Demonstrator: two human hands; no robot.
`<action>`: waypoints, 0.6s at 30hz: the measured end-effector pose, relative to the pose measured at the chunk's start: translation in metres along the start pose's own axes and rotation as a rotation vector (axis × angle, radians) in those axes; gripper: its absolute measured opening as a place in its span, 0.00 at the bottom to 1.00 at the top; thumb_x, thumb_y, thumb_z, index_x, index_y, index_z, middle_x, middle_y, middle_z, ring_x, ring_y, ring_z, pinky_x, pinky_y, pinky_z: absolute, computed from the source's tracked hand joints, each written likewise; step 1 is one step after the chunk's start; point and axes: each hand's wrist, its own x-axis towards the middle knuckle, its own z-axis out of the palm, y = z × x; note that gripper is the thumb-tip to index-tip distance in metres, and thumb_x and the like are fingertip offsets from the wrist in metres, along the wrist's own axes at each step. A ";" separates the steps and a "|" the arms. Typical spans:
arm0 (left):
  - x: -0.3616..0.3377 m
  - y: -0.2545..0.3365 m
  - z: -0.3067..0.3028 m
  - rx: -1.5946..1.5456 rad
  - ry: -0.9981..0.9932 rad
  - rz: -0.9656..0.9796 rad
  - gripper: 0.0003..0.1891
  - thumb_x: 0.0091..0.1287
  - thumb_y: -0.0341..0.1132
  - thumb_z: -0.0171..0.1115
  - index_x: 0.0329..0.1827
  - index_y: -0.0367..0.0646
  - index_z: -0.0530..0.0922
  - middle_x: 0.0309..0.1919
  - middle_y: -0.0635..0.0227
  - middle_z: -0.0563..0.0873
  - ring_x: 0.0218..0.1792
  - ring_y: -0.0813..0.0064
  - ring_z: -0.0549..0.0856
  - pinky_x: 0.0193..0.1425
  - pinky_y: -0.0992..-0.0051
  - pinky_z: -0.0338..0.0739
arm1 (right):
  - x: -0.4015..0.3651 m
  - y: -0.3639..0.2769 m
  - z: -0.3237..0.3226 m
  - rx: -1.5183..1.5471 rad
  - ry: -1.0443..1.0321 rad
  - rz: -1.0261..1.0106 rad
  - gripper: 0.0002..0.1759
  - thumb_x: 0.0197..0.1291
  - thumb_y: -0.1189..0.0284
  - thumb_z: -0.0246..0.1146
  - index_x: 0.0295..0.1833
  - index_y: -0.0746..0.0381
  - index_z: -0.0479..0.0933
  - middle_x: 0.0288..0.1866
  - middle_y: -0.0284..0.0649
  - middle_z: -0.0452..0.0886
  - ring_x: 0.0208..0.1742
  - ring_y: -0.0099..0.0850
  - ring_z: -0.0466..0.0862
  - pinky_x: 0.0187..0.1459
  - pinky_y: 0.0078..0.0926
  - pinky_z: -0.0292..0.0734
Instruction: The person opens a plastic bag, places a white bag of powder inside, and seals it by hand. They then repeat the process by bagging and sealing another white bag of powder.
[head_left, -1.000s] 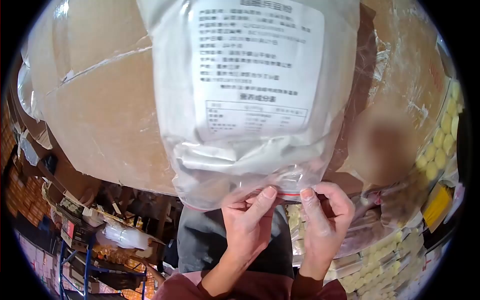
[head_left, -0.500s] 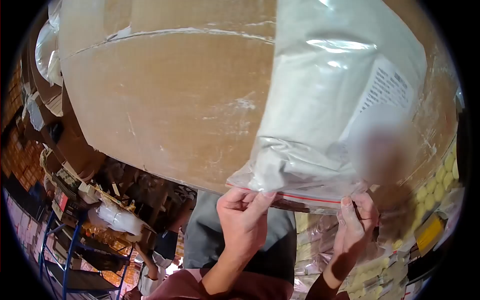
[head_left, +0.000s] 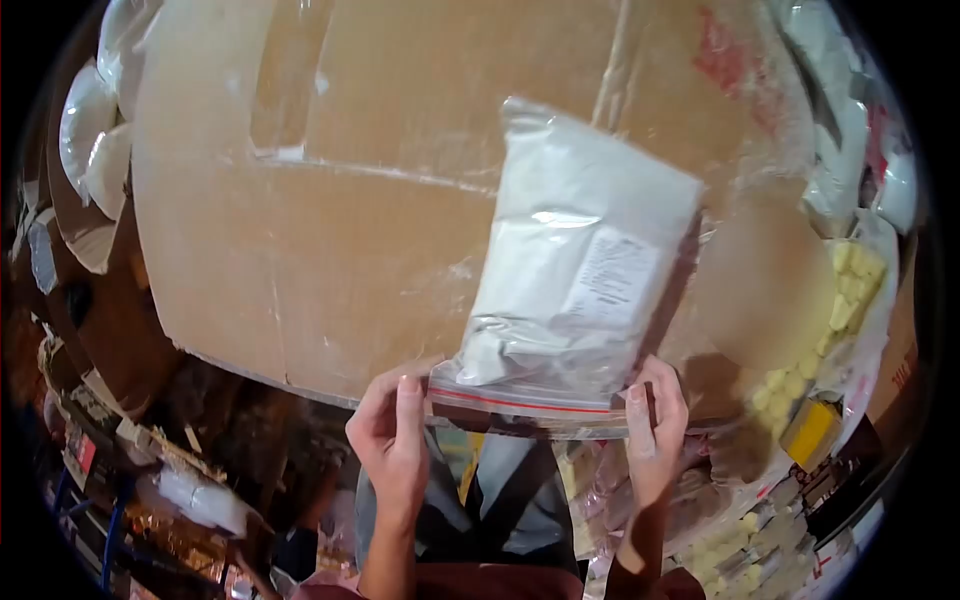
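The white-filled zip bag (head_left: 545,250) lies on cardboard (head_left: 310,270). Left hand (head_left: 391,440) and right hand (head_left: 657,415) grip its 2 mouth corners. Apparent step: handling the red-lined seal (head_left: 520,402); pressing it next would call for even tension.

Likely a packing room or storeroom — bulging plastic bags (head_left: 86,140) at ten o'clock, massed yellow pieces (head_left: 855,272) at three, a labelled pouch (head_left: 545,235) on cardboard (head_left: 340,270) between.
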 end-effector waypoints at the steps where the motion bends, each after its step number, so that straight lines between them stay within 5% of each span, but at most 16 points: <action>1: 0.009 0.012 0.012 -0.029 -0.047 0.031 0.12 0.72 0.31 0.59 0.49 0.29 0.78 0.39 0.64 0.85 0.40 0.78 0.83 0.49 0.78 0.76 | 0.008 -0.009 0.002 0.080 0.010 -0.077 0.23 0.65 0.77 0.64 0.63 0.73 0.68 0.39 0.32 0.75 0.37 0.14 0.70 0.36 0.12 0.65; 3: 0.026 0.040 0.042 -0.085 -0.145 0.109 0.16 0.68 0.34 0.65 0.52 0.28 0.79 0.39 0.62 0.87 0.40 0.78 0.84 0.46 0.78 0.78 | 0.032 -0.029 0.011 0.279 -0.046 0.003 0.33 0.62 0.80 0.65 0.69 0.73 0.61 0.49 0.38 0.78 0.42 0.19 0.77 0.44 0.13 0.71; 6: 0.057 0.065 0.064 0.201 -0.350 0.207 0.28 0.56 0.43 0.76 0.52 0.29 0.79 0.37 0.58 0.87 0.38 0.76 0.85 0.42 0.74 0.80 | 0.065 -0.067 0.034 0.506 -0.090 -0.043 0.35 0.54 0.76 0.73 0.65 0.69 0.64 0.55 0.41 0.79 0.50 0.27 0.81 0.51 0.25 0.77; 7: 0.062 0.073 0.065 0.200 -0.538 0.026 0.27 0.58 0.44 0.74 0.52 0.30 0.79 0.37 0.58 0.88 0.40 0.75 0.85 0.43 0.73 0.80 | 0.072 -0.074 0.037 0.526 -0.068 -0.033 0.36 0.53 0.75 0.74 0.65 0.67 0.65 0.55 0.41 0.79 0.51 0.27 0.81 0.52 0.26 0.77; 10: 0.037 0.106 0.069 0.121 -0.541 0.204 0.28 0.58 0.45 0.74 0.53 0.31 0.79 0.40 0.59 0.88 0.41 0.74 0.85 0.45 0.71 0.80 | 0.082 -0.082 0.026 0.615 -0.250 -0.177 0.38 0.51 0.74 0.76 0.66 0.64 0.65 0.55 0.40 0.79 0.54 0.28 0.80 0.54 0.26 0.76; 12: 0.009 0.138 0.061 0.102 -0.532 0.401 0.29 0.58 0.43 0.74 0.56 0.31 0.78 0.44 0.59 0.87 0.45 0.73 0.85 0.50 0.71 0.79 | 0.058 -0.113 0.010 0.612 -0.256 -0.335 0.43 0.50 0.73 0.76 0.69 0.62 0.61 0.59 0.40 0.76 0.59 0.30 0.76 0.58 0.28 0.73; 18: -0.102 0.240 0.030 0.029 -0.769 0.580 0.35 0.54 0.41 0.77 0.63 0.34 0.73 0.50 0.59 0.85 0.51 0.70 0.83 0.56 0.71 0.77 | -0.060 -0.185 -0.084 0.873 -0.384 -0.480 0.59 0.43 0.70 0.77 0.77 0.58 0.47 0.70 0.42 0.63 0.71 0.38 0.64 0.70 0.35 0.60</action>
